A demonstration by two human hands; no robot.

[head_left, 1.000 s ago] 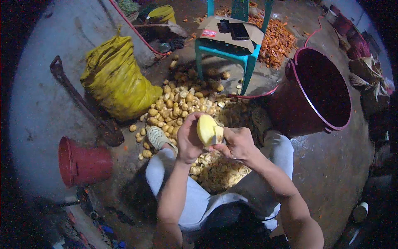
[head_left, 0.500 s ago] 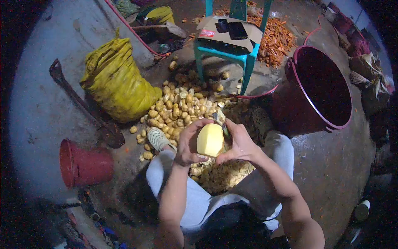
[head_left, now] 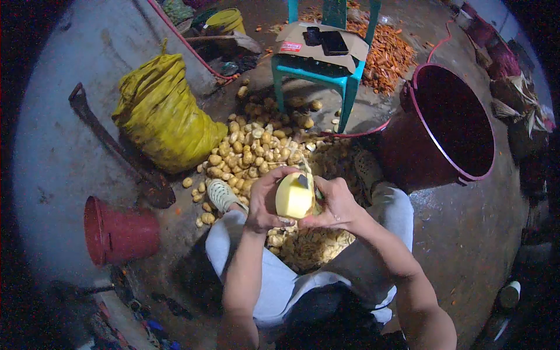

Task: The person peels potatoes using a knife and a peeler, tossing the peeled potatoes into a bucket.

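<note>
A large, mostly peeled yellow potato (head_left: 293,199) sits between my two hands over my lap. Its left side is wrapped by the curved fingers and thumb of my left hand (head_left: 267,198). My right hand (head_left: 337,202) is closed at the potato's right side, holding a knife (head_left: 303,180) whose short dark blade lies against the upper part of the potato. The knife's handle is hidden in that hand. From near the blade a thin strip of peel (head_left: 307,165) sticks out. Beneath my hands lies a heap of peelings (head_left: 318,248), with a pile of potatoes (head_left: 248,151) just beyond.
A yellow sack (head_left: 166,116) leans at the left, near a long dark tool (head_left: 111,140) and a red bucket (head_left: 125,230). A large maroon tub (head_left: 408,140) stands at the right. Ahead, a green chair (head_left: 315,74) carries cardboard and a phone; carrots (head_left: 388,58) lie behind it.
The knife blade has come down onto the potato's upper face, and a strip of peel now stands out there. My right hand has shifted slightly; my left hand keeps its hold.
</note>
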